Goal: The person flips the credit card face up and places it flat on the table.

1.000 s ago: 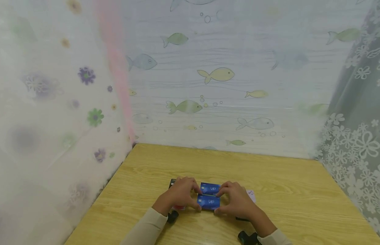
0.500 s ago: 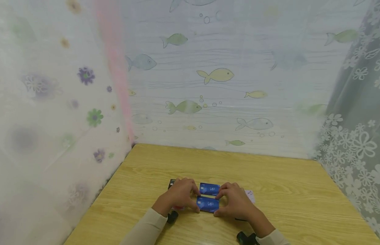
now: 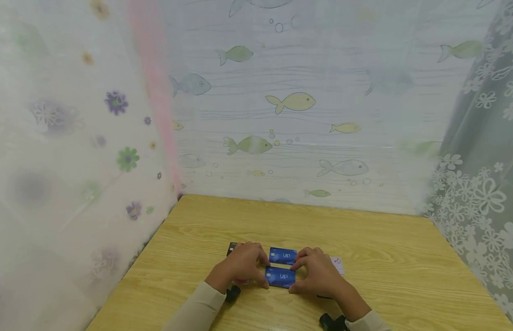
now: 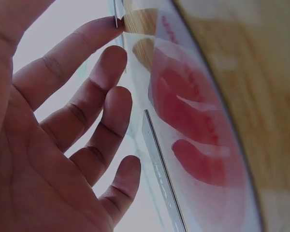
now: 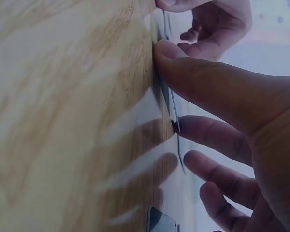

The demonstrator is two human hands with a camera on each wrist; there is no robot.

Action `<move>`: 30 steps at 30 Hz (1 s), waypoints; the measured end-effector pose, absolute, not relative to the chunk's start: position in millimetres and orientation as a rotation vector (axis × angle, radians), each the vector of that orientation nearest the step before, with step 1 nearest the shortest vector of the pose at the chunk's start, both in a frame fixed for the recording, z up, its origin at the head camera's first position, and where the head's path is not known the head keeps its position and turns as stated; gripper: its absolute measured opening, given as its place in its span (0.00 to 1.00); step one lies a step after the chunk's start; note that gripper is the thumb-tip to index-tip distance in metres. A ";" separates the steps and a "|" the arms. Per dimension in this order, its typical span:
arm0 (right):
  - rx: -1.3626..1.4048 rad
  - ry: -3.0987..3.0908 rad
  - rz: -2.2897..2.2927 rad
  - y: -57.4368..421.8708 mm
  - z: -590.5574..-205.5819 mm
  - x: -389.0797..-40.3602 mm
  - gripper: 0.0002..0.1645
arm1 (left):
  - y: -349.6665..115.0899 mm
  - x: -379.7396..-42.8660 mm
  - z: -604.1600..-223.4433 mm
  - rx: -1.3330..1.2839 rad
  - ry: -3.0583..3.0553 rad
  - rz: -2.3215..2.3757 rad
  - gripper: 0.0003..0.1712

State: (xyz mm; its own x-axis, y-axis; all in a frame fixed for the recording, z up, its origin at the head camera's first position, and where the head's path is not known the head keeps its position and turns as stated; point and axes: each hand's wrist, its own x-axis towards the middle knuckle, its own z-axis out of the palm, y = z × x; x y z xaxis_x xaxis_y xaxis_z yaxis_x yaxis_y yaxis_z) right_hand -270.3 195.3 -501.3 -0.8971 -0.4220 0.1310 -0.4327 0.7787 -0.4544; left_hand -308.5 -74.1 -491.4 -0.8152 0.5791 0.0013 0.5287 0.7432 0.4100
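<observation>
A blue bank-style card printed VIP lies in the middle of the head view. My left hand grips its left corners with thumb and index finger; my right hand holds the right corners the same way. Just beyond it lies a second blue VIP card, with a strip of table between the two. In the right wrist view the thumb and index fingertip touch thin card edges seen side-on. The other fingers of the left hand hang loosely curled in the left wrist view.
Partly under the left hand are a black card and a red card. A whitish card shows beyond the right hand, and a dark edge below it. Patterned curtains border the wooden table.
Both hands have drawn the near VIP card slightly toward the person, opening a gap between it and the far VIP card. In the last half second there is hardly any movement.
</observation>
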 end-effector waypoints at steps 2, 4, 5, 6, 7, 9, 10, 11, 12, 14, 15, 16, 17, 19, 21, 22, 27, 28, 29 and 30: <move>0.706 -2.944 0.760 195.1 -500.9 -270.1 0.28 | -74.2 -307.4 -489.8 0.887 2.812 0.607 0.27; 0.703 -2.947 0.755 194.6 -500.3 -269.7 0.28 | -74.1 -306.2 -488.9 0.872 2.807 0.615 0.27; 0.700 -2.950 0.752 194.3 -500.0 -269.5 0.29 | -74.1 -305.5 -488.2 0.867 2.807 0.617 0.27; 0.696 -2.954 0.748 194.1 -499.7 -269.4 0.29 | -74.2 -304.9 -487.7 0.864 2.808 0.616 0.27; 0.692 -2.958 0.743 193.8 -499.4 -269.3 0.29 | -74.3 -304.4 -487.4 0.859 2.809 0.616 0.27; 0.688 -2.961 0.738 193.4 -499.1 -268.9 0.29 | -74.4 -303.9 -487.4 0.854 2.815 0.605 0.27; 0.683 -2.963 0.736 193.4 -499.1 -268.8 0.30 | -74.5 -303.9 -487.3 0.854 2.821 0.596 0.27; 0.682 -2.964 0.736 193.3 -499.2 -268.7 0.30 | -74.7 -303.8 -487.1 0.854 2.828 0.585 0.27; 0.681 -2.964 0.735 193.2 -499.1 -268.5 0.29 | -74.9 -303.9 -487.0 0.853 2.835 0.574 0.27; 0.676 -2.964 0.732 193.2 -499.3 -268.1 0.29 | -75.1 -304.1 -487.4 0.847 2.849 0.552 0.26; 0.668 -2.965 0.733 193.2 -499.6 -267.9 0.29 | -75.1 -304.0 -487.5 0.844 2.855 0.545 0.26; 0.662 -2.966 0.733 193.2 -499.9 -267.8 0.29 | -75.2 -304.2 -488.2 0.842 2.860 0.538 0.26; 0.656 -2.967 0.734 193.2 -499.9 -267.6 0.29 | -75.3 -304.2 -488.5 0.839 2.863 0.532 0.26; 0.644 -2.967 0.735 193.2 -500.3 -267.4 0.29 | -75.5 -304.2 -489.3 0.836 2.870 0.521 0.26; 0.635 -2.966 0.737 193.1 -500.5 -267.4 0.29 | -75.7 -304.0 -489.6 0.838 2.875 0.516 0.26; 0.635 -2.966 0.737 193.0 -500.4 -267.3 0.28 | -75.7 -303.9 -489.5 0.840 2.878 0.513 0.26; 0.641 -2.967 0.745 192.6 -499.8 -267.4 0.28 | -76.5 -303.8 -489.9 0.844 2.892 0.502 0.27; 0.642 -2.968 0.747 192.4 -499.4 -267.4 0.28 | -76.6 -303.5 -489.4 0.844 2.895 0.500 0.27; 0.643 -2.967 0.749 192.3 -499.2 -267.4 0.28 | -76.8 -303.3 -489.4 0.845 2.898 0.492 0.27; 0.644 -2.966 0.746 192.2 -499.3 -267.6 0.28 | -76.8 -303.1 -488.6 0.848 2.900 0.488 0.27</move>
